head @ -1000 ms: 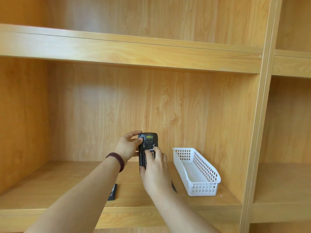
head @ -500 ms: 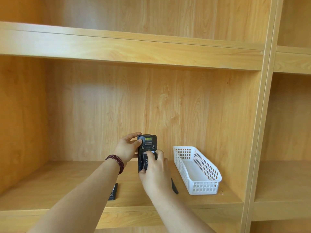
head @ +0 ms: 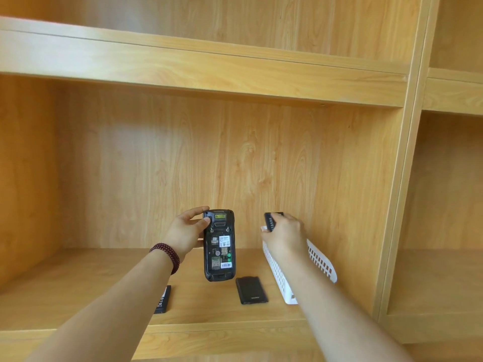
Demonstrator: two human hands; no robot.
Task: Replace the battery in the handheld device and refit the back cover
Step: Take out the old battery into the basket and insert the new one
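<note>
Our left hand grips the opened handheld device; right of the device, our right hand clasps a half-hidden battery, masking the basket.

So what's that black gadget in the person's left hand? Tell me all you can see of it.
The handheld device is a chunky black unit, plastic or rubber by its look, held upright above the wooden shelf with its back to the camera. The cover is off and the battery bay is empty, showing white and green labels and small slots. Near the top sit a yellow-tinted window and two screws. The left hand grips its upper left edge; nothing else touches it.
</note>
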